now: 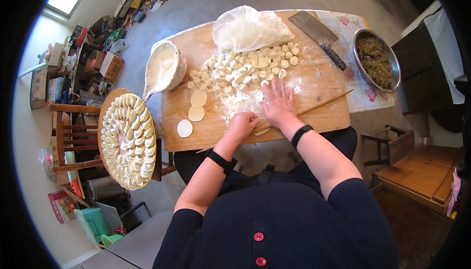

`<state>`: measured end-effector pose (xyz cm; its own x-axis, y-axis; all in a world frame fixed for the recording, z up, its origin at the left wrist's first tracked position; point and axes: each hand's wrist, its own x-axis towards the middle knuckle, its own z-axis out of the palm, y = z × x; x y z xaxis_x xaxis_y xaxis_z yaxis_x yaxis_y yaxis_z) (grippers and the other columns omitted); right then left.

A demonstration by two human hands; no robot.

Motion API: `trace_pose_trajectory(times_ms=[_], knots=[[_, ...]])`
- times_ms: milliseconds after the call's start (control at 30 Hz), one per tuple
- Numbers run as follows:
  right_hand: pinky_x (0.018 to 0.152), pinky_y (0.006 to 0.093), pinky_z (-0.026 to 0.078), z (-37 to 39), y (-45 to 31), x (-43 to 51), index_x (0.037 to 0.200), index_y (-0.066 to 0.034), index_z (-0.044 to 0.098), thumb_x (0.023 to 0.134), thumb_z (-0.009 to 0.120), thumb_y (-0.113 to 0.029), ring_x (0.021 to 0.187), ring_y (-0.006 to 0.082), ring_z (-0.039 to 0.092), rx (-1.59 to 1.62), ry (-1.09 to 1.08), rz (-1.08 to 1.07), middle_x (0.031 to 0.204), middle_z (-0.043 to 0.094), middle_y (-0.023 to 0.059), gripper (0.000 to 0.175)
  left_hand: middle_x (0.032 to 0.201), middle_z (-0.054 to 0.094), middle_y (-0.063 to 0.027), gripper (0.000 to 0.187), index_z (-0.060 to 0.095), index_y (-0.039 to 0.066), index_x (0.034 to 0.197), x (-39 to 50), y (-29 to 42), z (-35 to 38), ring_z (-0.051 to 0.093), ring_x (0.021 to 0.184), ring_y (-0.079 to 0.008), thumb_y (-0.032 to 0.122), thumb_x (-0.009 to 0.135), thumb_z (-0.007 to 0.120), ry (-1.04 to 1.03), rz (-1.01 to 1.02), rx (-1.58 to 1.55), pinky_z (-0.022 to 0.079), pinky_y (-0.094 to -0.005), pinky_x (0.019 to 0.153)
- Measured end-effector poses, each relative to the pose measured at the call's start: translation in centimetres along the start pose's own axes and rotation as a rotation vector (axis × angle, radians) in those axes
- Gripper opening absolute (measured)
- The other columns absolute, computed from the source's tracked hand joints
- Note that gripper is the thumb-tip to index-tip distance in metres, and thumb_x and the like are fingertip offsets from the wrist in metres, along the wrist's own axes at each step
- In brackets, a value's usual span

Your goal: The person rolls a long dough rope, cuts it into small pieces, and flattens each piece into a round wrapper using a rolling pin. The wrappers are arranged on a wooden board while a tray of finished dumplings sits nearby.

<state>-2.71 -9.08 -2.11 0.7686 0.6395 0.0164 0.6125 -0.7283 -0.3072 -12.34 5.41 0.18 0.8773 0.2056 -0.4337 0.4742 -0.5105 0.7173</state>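
My left hand [243, 124] pinches the edge of a dough wrapper [262, 126] near the front of a wooden board [323, 101]. My right hand [278, 103] lies flat, fingers spread, over a thin wooden rolling pin [318, 104] that slants across the board and crosses the wrapper. Beyond my fingertips is a heap of small floured dough pieces [243, 71]. Three round wrappers, one of them a white disc [184, 128], lie left of my left hand. Loose flour [239, 103] covers the board between heap and hands.
A plastic bag [250, 30] lies behind the heap, a cleaver [314, 30] to its right. A flour container [165, 66] stands left; a metal bowl of filling [376, 63] stands right. Left of the board, a chair [79, 108] bears a round tray of dumplings [123, 136].
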Motion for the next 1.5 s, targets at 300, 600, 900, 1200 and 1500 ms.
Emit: trace_pose_trajectory(times_ms=[300,600,900,1200,1500], knots=[[0.115,0.0601,0.011,-1.4,0.3,-8.8,0.151,-0.0110,0.031,0.092,0.053,-0.040,0.147,0.0375,0.016,-0.014,-0.183,-0.058,0.158,0.024,0.0168,0.069,0.076,0.068,-0.0110,0.018,0.070,0.001,0.092,-0.6,-4.6,0.4,0.063,0.069,-0.0155,0.018,0.088,0.068,-0.042,-0.023,-0.448,0.050,-0.0286,0.063],[0.116,0.0589,0.011,-0.4,-0.5,-0.3,0.151,-0.0146,0.030,0.095,0.048,-0.041,0.147,0.0358,0.016,-0.014,-0.037,-0.051,0.158,0.023,0.0165,0.065,0.090,0.068,-0.0203,0.020,0.070,0.005,0.096,-0.1,-0.9,0.2,0.065,0.085,-0.0391,0.020,0.084,0.064,0.015,0.150,0.157,0.052,-0.0431,0.077],[0.116,0.0592,0.010,0.0,0.2,-4.8,0.150,-0.0126,0.032,0.092,0.052,-0.042,0.147,0.0378,0.014,-0.015,-0.098,-0.051,0.158,0.023,0.0171,0.068,0.088,0.070,-0.0188,0.023,0.070,0.006,0.102,-0.2,-4.0,-0.1,0.067,0.078,-0.0348,0.019,0.083,0.067,-0.147,0.030,-0.157,0.053,-0.0396,0.071],[0.116,0.0592,0.010,0.0,-0.2,-3.8,0.152,-0.0148,0.029,0.092,0.053,-0.044,0.147,0.0368,0.014,0.005,-0.113,-0.071,0.159,0.020,0.0153,0.071,0.084,0.069,-0.0184,0.016,0.068,0.005,0.091,-0.1,-2.1,1.6,0.066,0.080,-0.0378,0.019,0.084,0.063,0.173,0.291,0.198,0.053,-0.0436,0.074],[0.117,0.0581,0.008,0.4,-0.5,0.0,0.153,-0.0156,0.028,0.093,0.050,-0.046,0.149,0.0360,0.009,-0.035,-0.073,-0.052,0.161,0.016,0.0150,0.070,0.085,0.071,-0.0160,0.021,0.070,0.006,0.100,0.2,-1.7,-0.5,0.067,0.072,-0.0301,0.018,0.083,0.067,-0.061,0.090,0.124,0.053,-0.0380,0.070]])
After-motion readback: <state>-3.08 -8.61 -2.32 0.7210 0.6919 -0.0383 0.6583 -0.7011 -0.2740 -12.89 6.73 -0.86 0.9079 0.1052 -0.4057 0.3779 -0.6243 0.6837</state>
